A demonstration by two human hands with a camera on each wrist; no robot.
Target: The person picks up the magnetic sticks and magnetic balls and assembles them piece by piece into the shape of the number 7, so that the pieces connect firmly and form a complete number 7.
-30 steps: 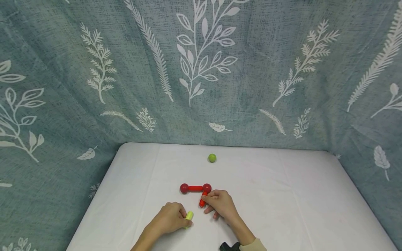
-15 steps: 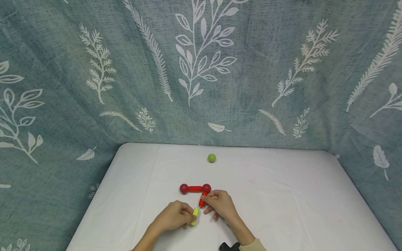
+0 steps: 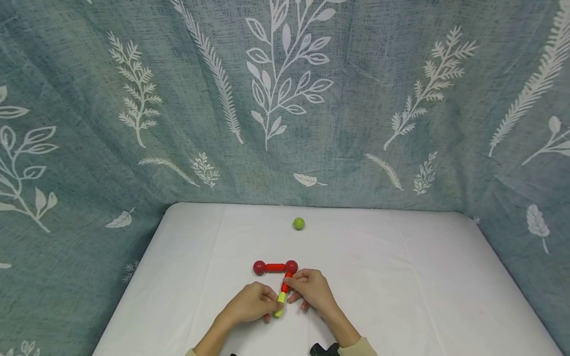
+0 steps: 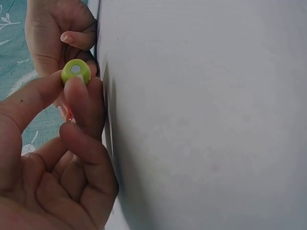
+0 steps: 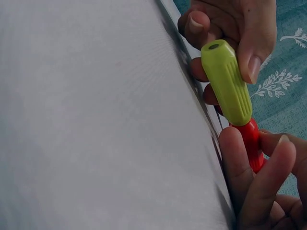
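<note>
My left hand [image 3: 250, 303] pinches a yellow-green magnetic rod [image 3: 281, 297] between thumb and fingers. In the right wrist view the ribbed yellow-green rod [image 5: 227, 86] meets a red magnetic rod [image 5: 251, 143] end to end. That red rod is pinched by my right hand [image 3: 314, 289], and its far end touches a dark red ball [image 3: 291, 267]. From this ball a second red rod [image 3: 275, 267] runs left to another red ball [image 3: 259, 268]. The left wrist view shows a round metal disc in the near end of the yellow-green rod [image 4: 72, 63].
A green ball [image 3: 299, 224] lies near the far edge of the white-covered table [image 3: 378, 267]. Behind it hangs a leaf-patterned blue-green cloth [image 3: 347, 148]. A black object [image 3: 324, 350] sits by my right forearm at the bottom edge.
My left hand has brought the yellow-green rod rightward, from apart to meeting the lower end of the red rod. My right hand keeps its pinch and has hardly moved.
</note>
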